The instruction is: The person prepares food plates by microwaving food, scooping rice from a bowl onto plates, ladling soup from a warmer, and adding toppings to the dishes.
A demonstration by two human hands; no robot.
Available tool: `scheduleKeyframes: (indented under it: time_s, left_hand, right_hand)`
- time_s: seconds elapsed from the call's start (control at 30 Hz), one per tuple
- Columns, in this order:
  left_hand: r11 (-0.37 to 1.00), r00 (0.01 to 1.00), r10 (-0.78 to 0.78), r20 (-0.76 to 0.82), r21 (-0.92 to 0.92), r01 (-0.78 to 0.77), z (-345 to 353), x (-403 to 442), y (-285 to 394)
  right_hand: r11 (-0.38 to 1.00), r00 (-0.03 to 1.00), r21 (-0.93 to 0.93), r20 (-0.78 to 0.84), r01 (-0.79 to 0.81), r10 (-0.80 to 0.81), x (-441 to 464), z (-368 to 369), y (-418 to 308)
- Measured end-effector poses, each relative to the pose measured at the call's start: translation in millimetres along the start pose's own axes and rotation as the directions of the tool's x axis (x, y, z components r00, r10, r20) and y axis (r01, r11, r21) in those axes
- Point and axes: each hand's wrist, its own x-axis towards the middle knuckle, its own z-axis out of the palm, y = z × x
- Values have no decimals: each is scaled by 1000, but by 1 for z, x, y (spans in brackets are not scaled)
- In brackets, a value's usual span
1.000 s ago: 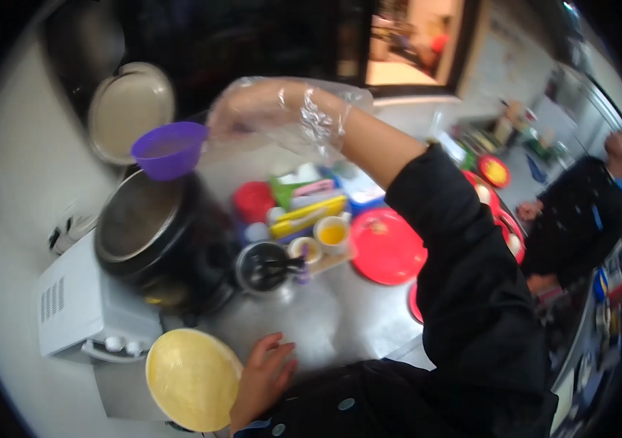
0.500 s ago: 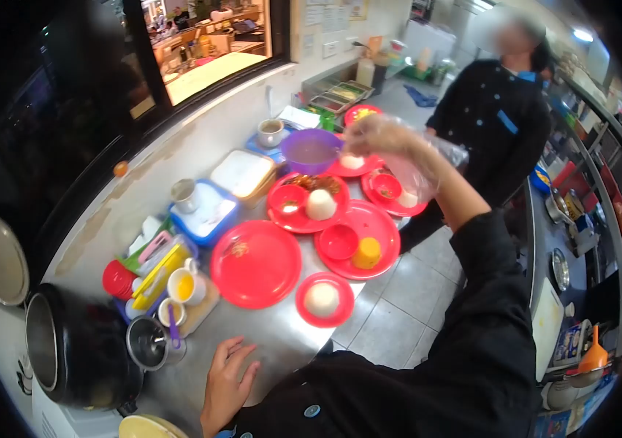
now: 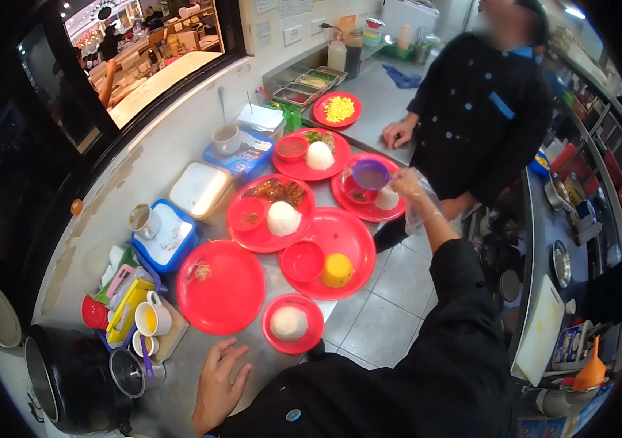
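Note:
A purple bowl with brownish liquid is in my right hand, whose fingers close on its rim. Clear plastic hangs loosely around that hand and wrist. Under the bowl is a red plate with a small red cup and a white rice mound, partly hidden. My left hand hovers or rests by the steel counter edge, fingers apart and holding nothing. Closest to it are a bare red plate and a small red plate of rice.
More red plates carry rice, meat or yellow food. Along the wall stand lidded tubs, mugs and a black pot. A co-worker stands across the counter corner, one hand on the steel top. Shelving lines the right.
My right hand has brought the purple bowl lower and to the right, over the far-right red plate. The view has shifted. My left hand stays open near the counter edge.

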Motion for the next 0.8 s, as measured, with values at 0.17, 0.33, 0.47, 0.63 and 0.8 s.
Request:
scheduleKeyframes:
  time_s: [0.17, 0.33, 0.47, 0.63, 0.8]
  left_hand:
    - [1000, 1000, -9, 6, 17, 9, 5, 7, 3]
    - [999, 1000, -21, 5, 46, 20, 3, 9, 11]
    - [998, 1000, -27, 1, 48, 27, 4, 8, 12]
    - [999, 1000, -25, -1, 38, 25, 6, 6, 8]
    - [998, 998, -59, 8, 30, 59, 4, 5, 12]
  right_hand:
    - [989, 987, -108, -130, -104, 90, -7, 1, 1]
    - [978, 985, -207, -172, -6, -30, 0, 2, 6]
    - [992, 972, -115, -233, -55, 27, 2, 2, 6]
    - [953, 981, -303, -190, -11, -50, -3, -9, -6]
    - [908, 986, -418, -162, -30, -42, -7, -15, -15]
